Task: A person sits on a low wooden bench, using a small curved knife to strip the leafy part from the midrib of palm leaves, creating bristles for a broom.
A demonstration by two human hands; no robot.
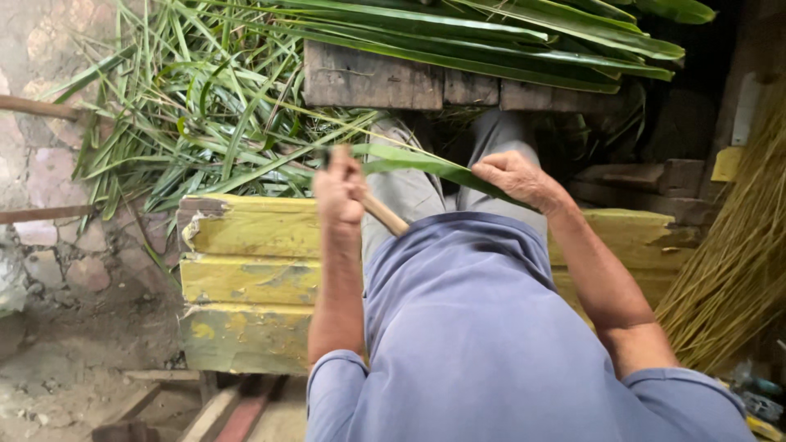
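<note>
Leaf [426,166], long and green, lies across the seated person's lap above the grey trousers [409,192], running from one hand to the other. Right hand [517,178] is clenched on the leaf near its right end, pinning it against the knee. Left hand [340,190] is clenched around a wooden handle [385,214]; the working end of that tool is hidden behind the fist, so its kind cannot be told. Yellow bench [246,278], with worn and peeling paint, carries the person, who sits near its right end. Progress, as judged: one leaf is being worked; a large heap of green leaves [205,106] lies on the floor beyond the bench's far left corner, and more rest on the grey plank [368,80] ahead, seemingly unprocessed. Bundle of pale yellow sticks [737,262] leans past the bench's right end, possibly stripped ribs. No packages, labels or signs are visible.
</note>
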